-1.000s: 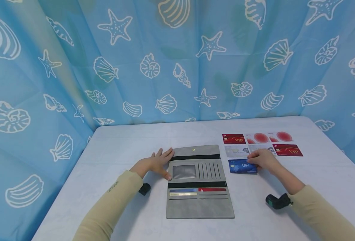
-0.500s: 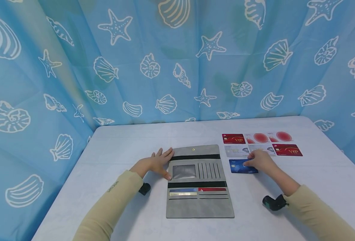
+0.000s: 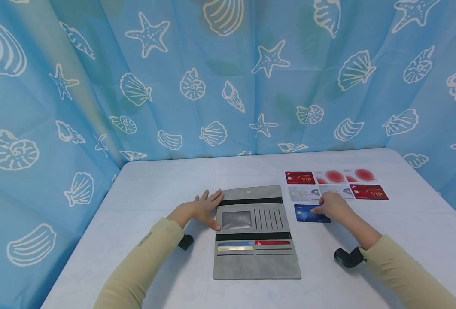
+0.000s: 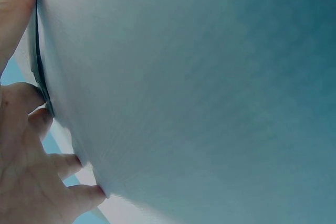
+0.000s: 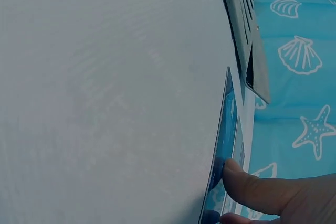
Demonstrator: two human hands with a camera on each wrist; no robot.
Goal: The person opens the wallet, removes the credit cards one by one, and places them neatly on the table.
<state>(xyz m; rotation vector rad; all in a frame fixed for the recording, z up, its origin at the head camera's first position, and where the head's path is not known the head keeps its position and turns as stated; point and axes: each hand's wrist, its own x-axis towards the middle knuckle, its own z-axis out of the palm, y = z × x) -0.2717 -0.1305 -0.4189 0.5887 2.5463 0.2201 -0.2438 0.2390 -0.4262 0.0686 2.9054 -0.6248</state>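
A grey wallet (image 3: 256,269) lies unfolded on the table, with a clear window, rows of slots and several cards tucked in its lower slots. My left hand (image 3: 205,210) rests at its left edge, fingers spread and thumb on the border. To the wallet's right, my right hand (image 3: 335,206) is at a blue VIP card (image 3: 304,213), covering its right part. In the right wrist view the thumb (image 5: 252,184) lies on the card's face, with another finger lower down by the card. The other fingers are mostly hidden.
Above the blue card lie two rows of cards, including a red VIP card (image 3: 299,177), another red card (image 3: 369,192) and a silver card (image 3: 304,193). A white cloth covers the table (image 3: 166,180). Behind hangs a blue seashell curtain (image 3: 228,77).
My right hand has shifted slightly left, from the blue card's right edge farther over its face. The card has slid a touch right. My left hand and the wallet stay put.
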